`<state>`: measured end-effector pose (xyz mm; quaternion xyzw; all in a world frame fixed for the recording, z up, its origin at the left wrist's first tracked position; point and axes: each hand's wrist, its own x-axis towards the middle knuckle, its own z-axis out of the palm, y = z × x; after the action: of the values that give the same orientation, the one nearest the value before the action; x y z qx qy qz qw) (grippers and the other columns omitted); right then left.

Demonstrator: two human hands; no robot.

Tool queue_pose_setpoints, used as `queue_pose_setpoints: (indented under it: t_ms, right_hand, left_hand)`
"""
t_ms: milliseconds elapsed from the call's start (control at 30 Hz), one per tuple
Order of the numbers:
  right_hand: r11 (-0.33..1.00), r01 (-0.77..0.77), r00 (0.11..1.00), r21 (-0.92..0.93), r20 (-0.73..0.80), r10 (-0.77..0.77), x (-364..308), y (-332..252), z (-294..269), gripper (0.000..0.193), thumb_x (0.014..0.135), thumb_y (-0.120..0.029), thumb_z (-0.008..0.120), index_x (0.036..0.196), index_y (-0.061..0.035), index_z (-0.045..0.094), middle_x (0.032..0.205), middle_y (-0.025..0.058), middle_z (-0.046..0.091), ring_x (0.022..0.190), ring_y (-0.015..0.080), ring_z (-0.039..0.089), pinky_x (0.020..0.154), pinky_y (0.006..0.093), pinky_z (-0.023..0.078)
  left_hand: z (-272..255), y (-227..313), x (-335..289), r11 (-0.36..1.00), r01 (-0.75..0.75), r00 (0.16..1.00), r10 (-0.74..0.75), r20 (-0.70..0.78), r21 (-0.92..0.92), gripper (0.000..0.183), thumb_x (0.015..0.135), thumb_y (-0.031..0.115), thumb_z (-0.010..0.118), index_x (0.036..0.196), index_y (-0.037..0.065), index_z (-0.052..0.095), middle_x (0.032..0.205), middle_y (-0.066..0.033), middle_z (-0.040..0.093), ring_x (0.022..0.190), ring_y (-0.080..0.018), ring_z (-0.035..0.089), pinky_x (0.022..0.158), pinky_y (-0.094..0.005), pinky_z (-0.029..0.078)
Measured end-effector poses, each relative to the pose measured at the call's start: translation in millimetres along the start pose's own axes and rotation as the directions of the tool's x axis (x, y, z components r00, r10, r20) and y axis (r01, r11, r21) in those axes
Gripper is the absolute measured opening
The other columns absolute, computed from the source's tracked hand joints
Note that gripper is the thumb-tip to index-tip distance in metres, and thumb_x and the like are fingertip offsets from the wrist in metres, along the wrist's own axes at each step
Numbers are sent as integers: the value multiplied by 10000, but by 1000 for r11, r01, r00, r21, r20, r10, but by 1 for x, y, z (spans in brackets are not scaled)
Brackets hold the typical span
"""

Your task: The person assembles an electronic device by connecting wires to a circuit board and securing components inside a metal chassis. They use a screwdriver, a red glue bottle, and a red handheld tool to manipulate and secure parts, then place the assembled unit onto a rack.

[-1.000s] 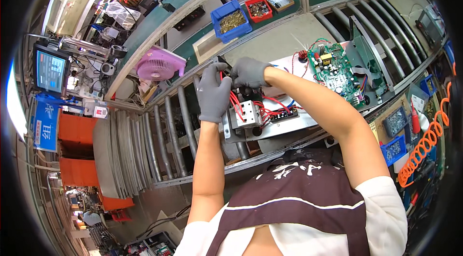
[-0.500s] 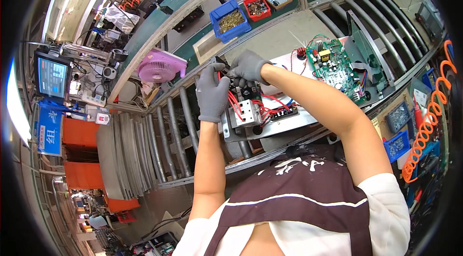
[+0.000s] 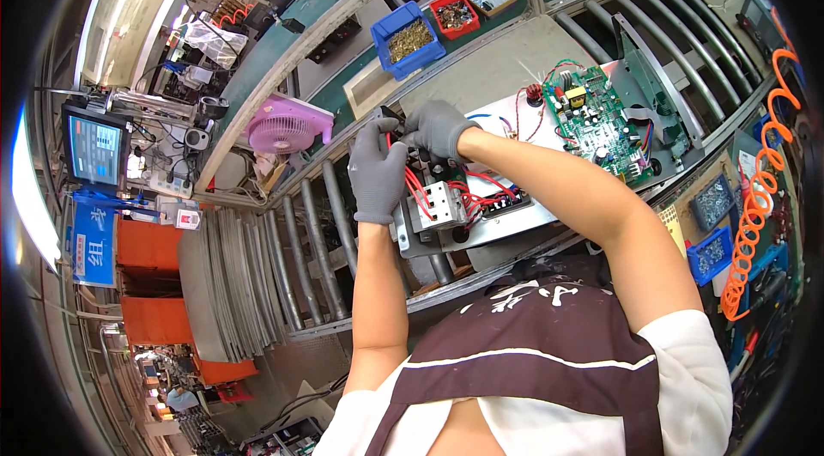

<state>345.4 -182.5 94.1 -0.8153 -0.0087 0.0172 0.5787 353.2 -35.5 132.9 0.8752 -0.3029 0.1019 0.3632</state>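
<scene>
My left hand (image 3: 378, 171), in a grey glove, is closed at the far left end of a metal chassis (image 3: 532, 217), its fingertips pinching a red wire (image 3: 389, 139). Close against it, my right hand (image 3: 436, 130), also gloved, has its fingers curled; what they grip is hidden. More red wires (image 3: 416, 185) run from beneath the hands to a white switch block (image 3: 441, 205). Beside that block sits a black terminal strip (image 3: 500, 203) with red leads. A green circuit board (image 3: 592, 117) lies on the chassis to the right, by an upright metal panel (image 3: 657, 95).
The chassis rests over a roller conveyor (image 3: 330, 211). Beyond it stand a blue bin (image 3: 408, 39) of brass parts, a red bin (image 3: 455, 15) and a pink fan (image 3: 287, 124). An orange coiled hose (image 3: 749, 254) hangs at right near small blue trays (image 3: 710, 255).
My right hand has turned slightly and shifted a little, its fingers now curled lower by the left fingertips. The left hand stays at nearly the same place.
</scene>
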Motion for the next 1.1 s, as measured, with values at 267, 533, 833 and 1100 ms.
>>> queue_pose_setpoints:
  t_ms: [267,533,833,1100]
  right_hand:
    - [973,111,986,-201,-104,-134,1,7,10,203,790,-192,646,871,-6,661,738,175,652,625,275,652,572,364,507]
    - [988,136,991,-79,23,-134,0,8,3,180,814,-165,611,881,-5,661,716,161,651,598,222,657,591,342,505]
    - [970,142,982,-196,-92,-163,9,13,6,242,837,-226,555,918,-22,658,731,150,644,597,220,624,620,344,494]
    - [567,-432,894,702,248,374,41,27,-23,299,896,-125,444,1134,49,489,783,146,613,667,221,616,565,327,535]
  left_hand:
    - [-1,6,-1,1000,11,1000,-11,2,-3,257,734,71,521,973,7,590,905,-101,620,863,-180,581,809,-290,438]
    - [0,1,0,1000,-12,1000,12,7,-15,260,719,77,533,963,12,596,934,-128,616,889,-225,587,831,-313,438]
    - [0,-1,0,999,22,1000,-22,4,-26,278,710,95,543,971,17,604,952,-145,617,911,-258,590,849,-332,436]
    - [-1,3,0,1000,19,1000,-19,-8,-23,278,707,102,539,965,16,600,950,-144,618,907,-276,590,840,-348,440]
